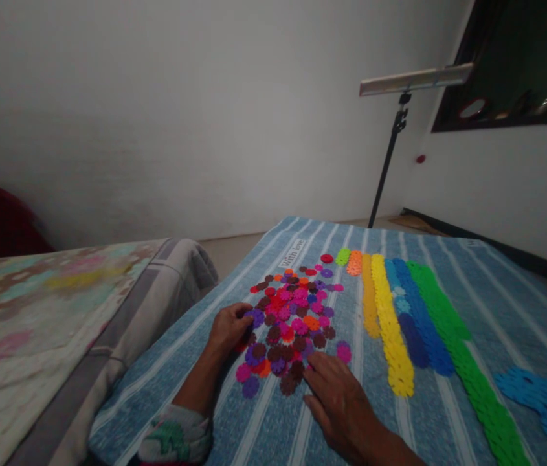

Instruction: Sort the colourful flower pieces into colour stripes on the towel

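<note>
A loose pile of small flower-shaped discs [283, 312] in pink, red, brown, purple and orange lies on the striped blue cloth [176, 382]. At the pile's left edge, my left hand [229, 329] has its fingers curled in, with a purple disc [256, 318] at the fingertips. My right hand [340, 396] lies low over the pile's near right edge, fingers stretched forward and thumb apart. Its fingertips touch discs beside a brown disc [297, 370]; nothing shows gripped in it. A magenta disc [344, 352] lies alone just beyond the right hand.
Overlapping rows of discs run along the right: orange-yellow [370, 298], yellow [392, 330], blue [428, 323] and green [467, 369]. Light blue discs [545, 401] lie farther right. A second bed-like surface [59, 323] is at left; a black stand [387, 162] rises behind.
</note>
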{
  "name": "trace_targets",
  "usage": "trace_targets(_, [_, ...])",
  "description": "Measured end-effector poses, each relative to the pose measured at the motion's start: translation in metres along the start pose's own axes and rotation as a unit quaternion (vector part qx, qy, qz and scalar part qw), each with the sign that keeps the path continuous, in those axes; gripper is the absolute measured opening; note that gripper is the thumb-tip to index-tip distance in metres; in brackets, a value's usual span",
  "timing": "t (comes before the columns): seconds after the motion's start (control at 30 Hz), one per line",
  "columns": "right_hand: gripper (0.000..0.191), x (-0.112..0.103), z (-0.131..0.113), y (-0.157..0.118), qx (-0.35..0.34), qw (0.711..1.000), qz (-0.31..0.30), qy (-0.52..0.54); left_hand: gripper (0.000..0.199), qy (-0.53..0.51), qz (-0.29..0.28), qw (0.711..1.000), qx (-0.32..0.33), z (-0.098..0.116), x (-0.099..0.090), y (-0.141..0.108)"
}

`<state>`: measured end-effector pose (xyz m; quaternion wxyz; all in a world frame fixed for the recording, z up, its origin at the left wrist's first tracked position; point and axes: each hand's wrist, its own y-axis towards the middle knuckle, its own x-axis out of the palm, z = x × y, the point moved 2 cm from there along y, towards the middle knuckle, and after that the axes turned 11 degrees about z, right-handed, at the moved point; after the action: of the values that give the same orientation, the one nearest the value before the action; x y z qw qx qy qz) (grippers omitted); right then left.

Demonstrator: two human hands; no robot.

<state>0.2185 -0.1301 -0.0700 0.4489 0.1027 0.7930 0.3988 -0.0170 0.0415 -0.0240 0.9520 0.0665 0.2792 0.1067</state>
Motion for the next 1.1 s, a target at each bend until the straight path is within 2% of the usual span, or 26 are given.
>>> trace_targets(0.23, [0.035, -0.003, -0.002, 0.005, 0.014, 1.000, -0.019, 0.013, 0.030, -0.057, -0.001, 0.997, -0.061, 0.010, -0.002, -0.007])
trace_targets(0.37, [0.029, -0.002, -0.002, 0.007, 0.021, 0.999, -0.028, 0.009, 0.027, -0.048, -0.008, 0.996, -0.068, 0.011, -0.004, -0.007])
trace_targets(0.57, [0.023, 0.002, 0.000, 0.007, 0.031, 0.998, -0.052, 0.018, 0.028, -0.090, -0.030, 0.993, -0.071, 0.013, -0.006, -0.008])
trace_targets(0.73, [0.027, 0.005, 0.001, 0.005, 0.023, 0.999, -0.030, 0.005, 0.030, -0.111, -0.042, 0.987, -0.113, 0.020, -0.007, -0.012])
trace_targets(0.83, [0.027, 0.005, 0.002, 0.006, 0.008, 1.000, -0.015, 0.002, 0.031, -0.113, -0.026, 0.985, -0.127, 0.025, -0.008, -0.013])
trace_targets(1.0, [0.028, 0.009, 0.004, 0.005, -0.003, 1.000, 0.013, -0.004, 0.032, -0.103, -0.008, 0.987, -0.119, 0.034, -0.008, -0.013])
trace_targets(1.1, [0.030, 0.015, 0.004, 0.003, 0.013, 1.000, -0.001, -0.001, 0.030, -0.093, -0.011, 0.991, -0.100, 0.043, -0.008, -0.010])
